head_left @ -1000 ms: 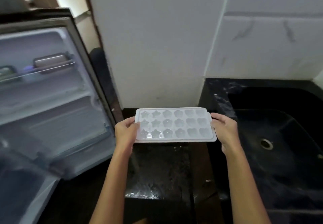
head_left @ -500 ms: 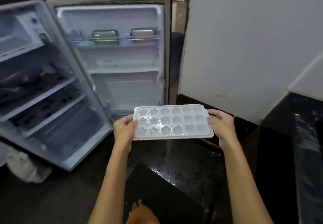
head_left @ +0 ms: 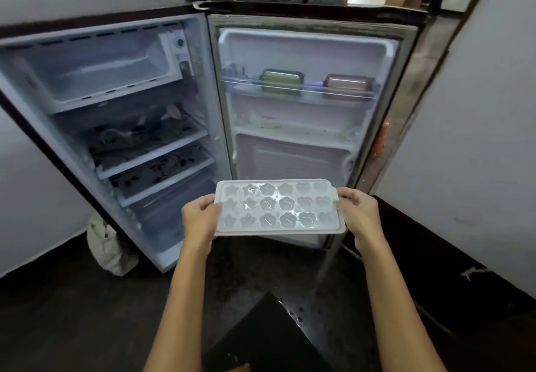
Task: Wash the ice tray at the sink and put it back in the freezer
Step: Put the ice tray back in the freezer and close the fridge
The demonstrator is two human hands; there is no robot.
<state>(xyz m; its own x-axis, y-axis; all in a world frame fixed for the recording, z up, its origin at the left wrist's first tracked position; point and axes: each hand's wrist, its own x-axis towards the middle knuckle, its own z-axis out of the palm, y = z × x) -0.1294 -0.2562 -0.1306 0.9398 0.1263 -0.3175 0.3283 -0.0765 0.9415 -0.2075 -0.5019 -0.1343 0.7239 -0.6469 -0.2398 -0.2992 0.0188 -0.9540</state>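
I hold a white ice tray [head_left: 278,206] level in front of me, its star and flower moulds glinting with water. My left hand [head_left: 200,220] grips its left short edge and my right hand [head_left: 359,215] grips its right short edge. Beyond the tray stands a small fridge with its door [head_left: 307,52] swung open to the right. The freezer compartment [head_left: 98,67] is at the top left of the fridge interior, open and white inside. The sink is out of view.
Patterned shelves [head_left: 150,151] fill the fridge below the freezer. Two boxes, one green [head_left: 281,81] and one pink [head_left: 346,85], sit on the door rack. A pale bag [head_left: 110,249] lies on the dark floor by the fridge. A white wall [head_left: 478,139] rises at right.
My view has turned left from the sink and counter to face the open fridge. The tray stays held level in both hands and is now nearer the fridge.
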